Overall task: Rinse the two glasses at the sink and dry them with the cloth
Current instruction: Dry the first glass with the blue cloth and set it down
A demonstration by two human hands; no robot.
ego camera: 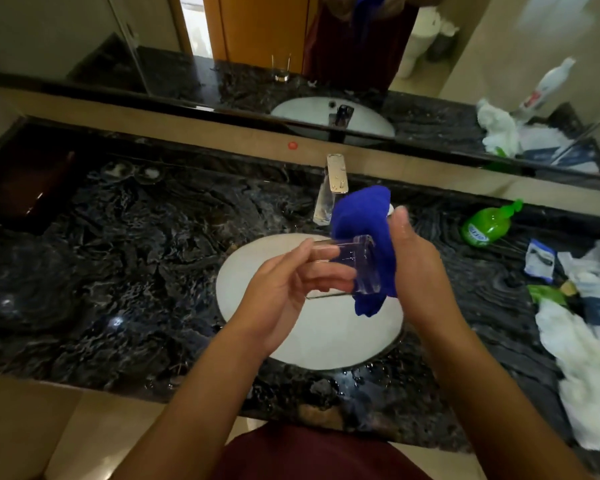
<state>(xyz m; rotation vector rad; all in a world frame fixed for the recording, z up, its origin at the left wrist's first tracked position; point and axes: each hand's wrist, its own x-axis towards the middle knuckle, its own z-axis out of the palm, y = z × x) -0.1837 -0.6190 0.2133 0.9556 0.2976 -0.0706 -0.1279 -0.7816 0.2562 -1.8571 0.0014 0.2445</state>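
Head view, looking down over the basin [257, 271], set into the front half of a dark marbled counter [136, 254]. Left hand [284, 292] curled round a clear glass [347, 268], held on its side above the basin, fingers wrapped along the near wall. Right hand [420, 268] gripping a blue cloth [364, 230], bunched against the base end of the glass and draped over it, thumb raised. Drying step in hand, by the look of it. Tap [331, 188] at the counter's back edge, no water seen running. Only one glass in direct sight; a second glass [282, 68] visible only in the mirror [84, 36] along the back wall, reflected as standing on the counter, its real spot hidden from here. Green soap bottle [489, 225] lying toward the back right, a white towel [582, 375] and scattered packets [539, 259] crowding the right edge.

Risks from here: a wet glass slipping through the left fingers, since the grip covers only one side and the cloth pushes from the far end; a drop onto the ceramic basin likely to chip or shatter it. Pressing too hard with the bunched cloth liable to twist the glass loose. Water beaded on the front edge making any set-down slippery.
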